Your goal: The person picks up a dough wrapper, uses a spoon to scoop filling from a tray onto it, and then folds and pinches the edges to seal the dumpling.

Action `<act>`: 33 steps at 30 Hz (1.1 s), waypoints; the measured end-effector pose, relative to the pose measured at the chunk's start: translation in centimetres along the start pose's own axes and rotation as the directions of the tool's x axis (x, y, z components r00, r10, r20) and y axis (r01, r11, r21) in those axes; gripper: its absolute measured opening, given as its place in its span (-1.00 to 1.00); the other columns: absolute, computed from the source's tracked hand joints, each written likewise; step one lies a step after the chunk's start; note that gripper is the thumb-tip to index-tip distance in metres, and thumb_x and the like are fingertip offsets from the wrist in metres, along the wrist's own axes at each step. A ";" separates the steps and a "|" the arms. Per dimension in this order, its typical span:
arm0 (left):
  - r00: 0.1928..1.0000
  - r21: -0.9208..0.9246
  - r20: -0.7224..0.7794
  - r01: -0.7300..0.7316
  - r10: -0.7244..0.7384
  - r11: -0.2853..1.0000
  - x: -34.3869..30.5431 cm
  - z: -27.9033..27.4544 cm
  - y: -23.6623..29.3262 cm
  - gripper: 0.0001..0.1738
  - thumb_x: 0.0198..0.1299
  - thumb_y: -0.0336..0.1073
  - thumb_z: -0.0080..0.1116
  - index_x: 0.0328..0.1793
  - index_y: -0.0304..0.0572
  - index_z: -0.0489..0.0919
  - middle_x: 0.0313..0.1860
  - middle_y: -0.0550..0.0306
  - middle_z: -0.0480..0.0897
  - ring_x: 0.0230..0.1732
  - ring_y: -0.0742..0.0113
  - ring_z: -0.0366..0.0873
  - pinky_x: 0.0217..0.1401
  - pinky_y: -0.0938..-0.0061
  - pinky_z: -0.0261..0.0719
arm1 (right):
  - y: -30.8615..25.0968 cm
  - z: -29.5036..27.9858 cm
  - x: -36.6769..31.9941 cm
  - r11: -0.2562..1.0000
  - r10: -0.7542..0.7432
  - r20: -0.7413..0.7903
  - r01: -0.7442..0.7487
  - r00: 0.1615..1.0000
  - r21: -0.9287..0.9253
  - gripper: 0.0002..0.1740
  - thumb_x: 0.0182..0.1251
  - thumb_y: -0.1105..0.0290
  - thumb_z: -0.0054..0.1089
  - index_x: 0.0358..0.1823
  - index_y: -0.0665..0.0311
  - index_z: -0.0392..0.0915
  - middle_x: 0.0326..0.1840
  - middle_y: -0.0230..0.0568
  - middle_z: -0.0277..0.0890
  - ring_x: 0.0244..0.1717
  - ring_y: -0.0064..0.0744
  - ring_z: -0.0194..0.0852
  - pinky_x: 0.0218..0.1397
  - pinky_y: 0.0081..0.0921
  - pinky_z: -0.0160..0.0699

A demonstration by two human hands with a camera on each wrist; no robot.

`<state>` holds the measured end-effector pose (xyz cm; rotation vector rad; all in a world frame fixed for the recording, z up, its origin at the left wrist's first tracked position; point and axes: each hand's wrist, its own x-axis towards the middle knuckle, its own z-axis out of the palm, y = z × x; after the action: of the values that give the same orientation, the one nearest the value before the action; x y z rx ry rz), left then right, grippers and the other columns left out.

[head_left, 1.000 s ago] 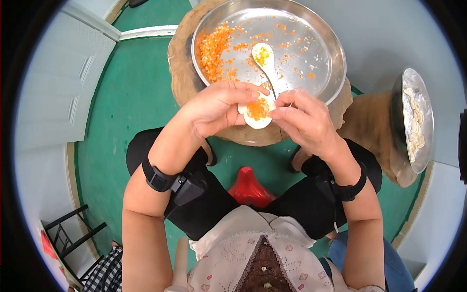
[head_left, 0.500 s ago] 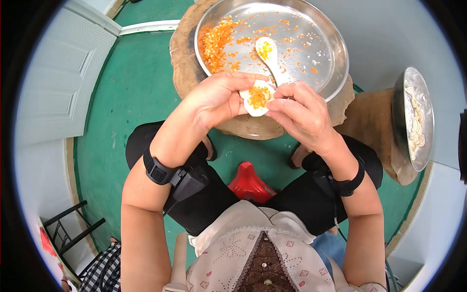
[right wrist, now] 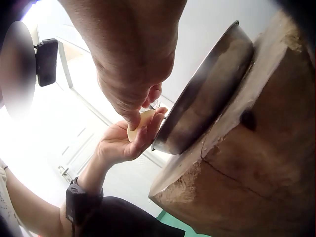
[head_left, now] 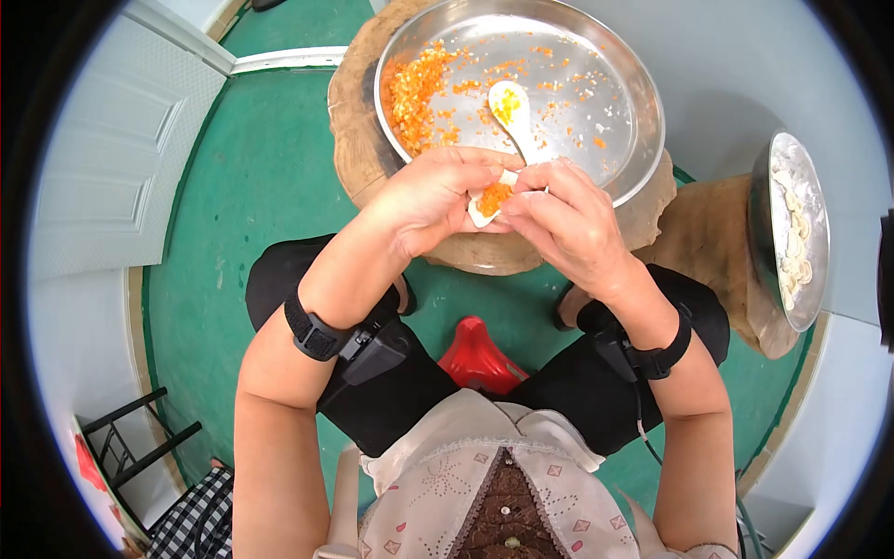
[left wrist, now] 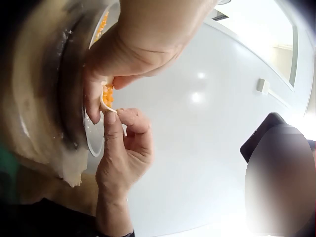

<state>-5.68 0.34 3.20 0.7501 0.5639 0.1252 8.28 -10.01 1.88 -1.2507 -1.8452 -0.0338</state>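
A small white dough wrapper (head_left: pixel 480 216) with orange chopped filling (head_left: pixel 494 197) on it lies between both hands, in front of the large metal tray. My left hand (head_left: pixel 438 197) holds it from the left, thumb on top and fingers beneath. My right hand (head_left: pixel 573 222) pinches its right edge between thumb and forefinger. In the left wrist view the wrapper (left wrist: pixel 104 101) is bent up around the filling (left wrist: pixel 108 94). From the right wrist view the pale underside of the wrapper (right wrist: pixel 140 125) shows, and the filling is hidden.
On a wooden stump (head_left: pixel 354 140) stands the metal tray (head_left: pixel 643 112), with orange filling (head_left: pixel 416 93) heaped at its left and a white spoon (head_left: pixel 518 116) inside. Right of it, a metal bowl (head_left: pixel 778 270) holds several folded dough pieces (head_left: pixel 796 252) on another stump (head_left: pixel 698 233). Below is a red stool (head_left: pixel 480 354).
The wrapper was spread wide and round; now it is narrower, with its sides drawn up about the filling. The right fingers have shifted slightly over its right edge.
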 end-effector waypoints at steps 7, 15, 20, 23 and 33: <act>0.999 0.111 -0.031 0.021 -0.018 0.994 -0.4 0.7 0.3 -0.69 0.22 -0.33 -0.14 0.03 -0.34 0.43 -0.13 0.09 0.51 -0.15 0.39 0.51 -0.08 0.40 0.53 | -0.3 0.1 0.1 0.976 0.189 -0.001 -0.188 0.982 0.110 -0.83 -0.19 0.53 0.24 -0.51 0.26 0.44 -0.40 -0.24 0.36 -0.36 -0.24 0.37 -0.33 -0.42 0.41; 1.000 0.153 -0.003 0.002 -0.002 0.988 -0.6 1.0 0.3 -0.66 0.22 -0.30 -0.15 0.07 -0.32 0.39 -0.09 0.11 0.48 -0.08 0.44 0.46 0.02 0.45 0.45 | -0.8 0.1 0.6 0.931 0.319 0.021 -0.318 0.947 0.180 -0.86 -0.14 0.54 0.21 -0.50 0.28 0.44 -0.39 -0.23 0.35 -0.30 -0.23 0.35 -0.26 -0.40 0.37; 0.998 0.095 0.010 -0.061 0.060 0.994 -0.5 0.9 0.1 -0.61 0.26 -0.25 -0.22 0.11 -0.35 0.35 -0.05 0.08 0.47 -0.06 0.42 0.45 0.02 0.44 0.46 | -1.0 -0.1 0.8 0.912 0.367 0.035 -0.367 0.930 0.184 -0.88 -0.11 0.54 0.20 -0.50 0.29 0.43 -0.40 -0.23 0.34 -0.31 -0.23 0.35 -0.26 -0.39 0.36; 0.997 0.092 -0.022 -0.071 0.073 0.993 -0.5 1.0 0.0 -0.59 0.27 -0.23 -0.26 0.12 -0.38 0.33 -0.04 0.06 0.46 -0.05 0.40 0.45 0.01 0.43 0.47 | -1.0 -0.1 0.8 0.909 0.376 0.036 -0.376 0.926 0.178 -0.88 -0.11 0.54 0.19 -0.51 0.29 0.43 -0.41 -0.23 0.33 -0.31 -0.22 0.34 -0.26 -0.38 0.36; 0.992 0.095 -0.026 -0.122 0.125 0.988 -0.4 1.1 -0.2 -0.62 0.26 -0.26 -0.27 0.02 -0.43 0.38 -0.06 -0.01 0.46 -0.07 0.38 0.46 -0.04 0.46 0.51 | -0.9 0.2 0.7 0.916 0.376 -0.012 -0.370 0.926 0.157 -0.87 -0.11 0.53 0.20 -0.50 0.29 0.42 -0.40 -0.22 0.32 -0.30 -0.21 0.33 -0.25 -0.37 0.35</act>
<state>-5.47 -0.62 3.86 0.8756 0.5569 0.2269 7.41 -9.79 2.60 -1.4608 -1.5144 0.2837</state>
